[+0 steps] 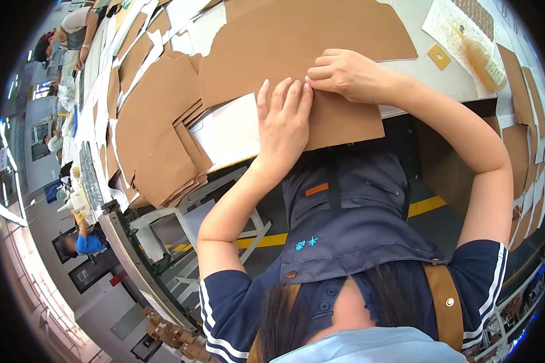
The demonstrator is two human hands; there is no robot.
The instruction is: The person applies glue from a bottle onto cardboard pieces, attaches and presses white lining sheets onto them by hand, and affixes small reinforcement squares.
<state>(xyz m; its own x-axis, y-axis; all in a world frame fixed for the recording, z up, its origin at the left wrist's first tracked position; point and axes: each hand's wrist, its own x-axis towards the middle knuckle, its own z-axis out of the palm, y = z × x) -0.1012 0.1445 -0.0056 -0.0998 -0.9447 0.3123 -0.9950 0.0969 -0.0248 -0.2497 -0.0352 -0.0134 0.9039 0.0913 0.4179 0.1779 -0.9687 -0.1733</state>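
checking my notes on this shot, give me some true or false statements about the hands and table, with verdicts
1. The left hand and the right hand both touch brown sheet material. True.
2. In the picture, a yellow square lies between the right hand and the bottle. True.
3. The right hand is gripping the bottle. False: it is on the brown sheet material, apart from the bottle.
4. A pile of brown pieces lies left of the left hand. True.
5. The small tag on the apron is green. False: the tag is orange.
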